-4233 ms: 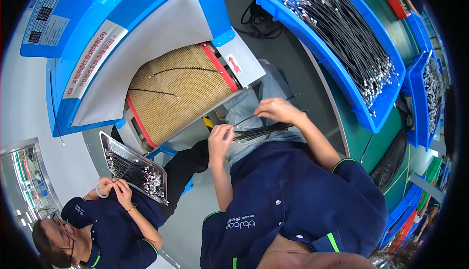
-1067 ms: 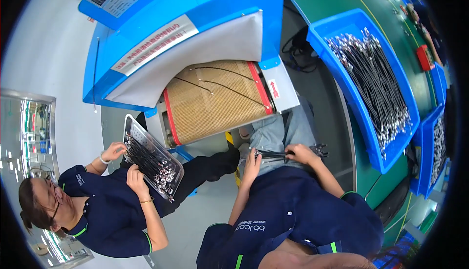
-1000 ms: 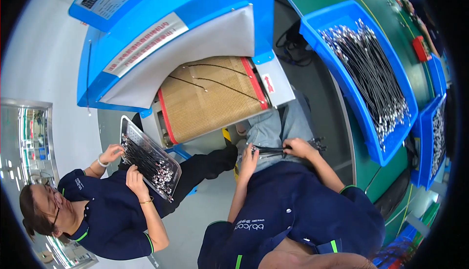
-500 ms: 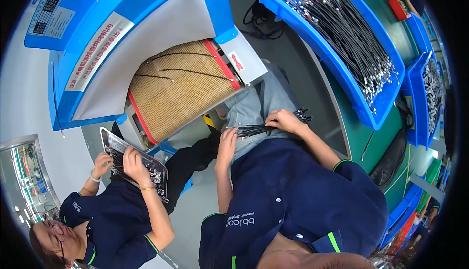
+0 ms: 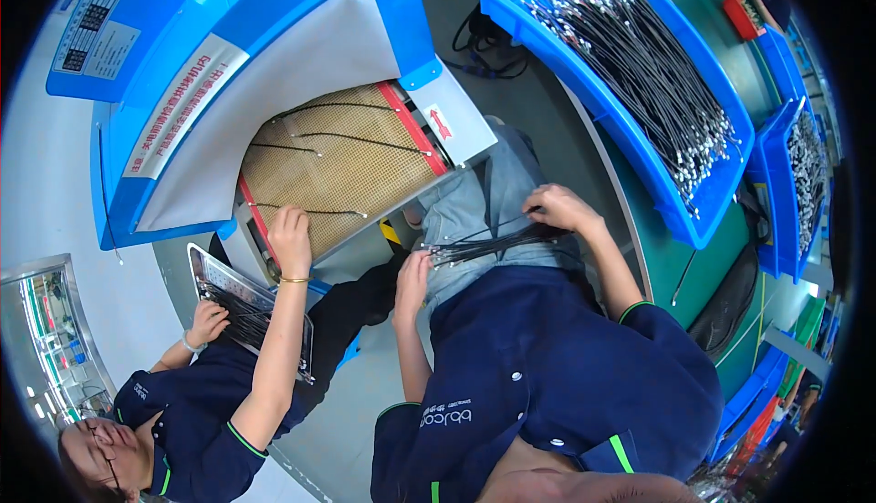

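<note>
Black cables with metal ends, a small bundle (image 5: 488, 247), lay across the person's lap on the grey trousers, held at both ends. Left hand (image 5: 412, 277) closed round the metal-tipped end of the bundle, fingers curled. Right hand (image 5: 557, 211) pinched the other end, fingers bent over the cables. Bundle ran roughly level between the two hands, just below the mouth of the blue machine (image 5: 265, 74).

Mesh conveyor belt (image 5: 338, 170), tan, came out of the machine with red edge strips; a few single cables lay spread on it, well apart from each other. A co-worker's hand (image 5: 292, 238) rested on the near edge of the belt, touching a cable end. Their other hand (image 5: 208, 320) gripped a metal tray (image 5: 239, 298) loaded with more cables, held tilted beside the belt.

Blue bin (image 5: 630, 83) on the green tabletop (image 5: 657, 256) to the person's right, full of the same black cables. Second blue bin (image 5: 794, 174) further right, also with cables.
</note>
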The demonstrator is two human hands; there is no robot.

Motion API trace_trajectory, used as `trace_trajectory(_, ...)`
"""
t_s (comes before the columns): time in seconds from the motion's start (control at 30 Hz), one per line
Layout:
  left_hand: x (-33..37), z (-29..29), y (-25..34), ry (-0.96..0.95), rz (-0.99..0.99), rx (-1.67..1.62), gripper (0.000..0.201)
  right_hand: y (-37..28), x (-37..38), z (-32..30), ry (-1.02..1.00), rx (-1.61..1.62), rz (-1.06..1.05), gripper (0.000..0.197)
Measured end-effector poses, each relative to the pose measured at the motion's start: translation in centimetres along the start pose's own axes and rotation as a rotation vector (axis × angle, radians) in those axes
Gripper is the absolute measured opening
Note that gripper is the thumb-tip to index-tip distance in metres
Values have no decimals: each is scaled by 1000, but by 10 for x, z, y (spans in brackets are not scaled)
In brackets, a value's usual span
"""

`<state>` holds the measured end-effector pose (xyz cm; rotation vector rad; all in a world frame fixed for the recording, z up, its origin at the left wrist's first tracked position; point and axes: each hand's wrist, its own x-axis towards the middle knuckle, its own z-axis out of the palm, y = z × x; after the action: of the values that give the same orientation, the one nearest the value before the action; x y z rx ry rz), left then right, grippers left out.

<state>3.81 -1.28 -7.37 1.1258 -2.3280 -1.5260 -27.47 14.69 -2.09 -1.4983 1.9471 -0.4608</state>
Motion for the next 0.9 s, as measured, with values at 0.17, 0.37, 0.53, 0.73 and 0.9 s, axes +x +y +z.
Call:
trace_trajectory(0.17, 3, 5, -5, 76, 201, 169, 16, 9, -1, -6, 90, -39, -72, 16)
trace_trajectory(0.37, 14, 7, 19, 116, 283, 165, 14, -20, 13, -2, 116, -46, -192, 16)
trace_trajectory(0.53, 22, 13, 43, -73, 341, 10, 19, -51, 29, 18, 120, 75, -362, 16)
trace_trajectory(0.73, 13, 9, 45, -39, 66, -211, 18, -51, 29, 17, 174, 205, -318, 12)
trace_trajectory(0.9, 22, 11, 60, -72, 182, -121, 17, -55, 33, 21, 178, 106, -428, 14)
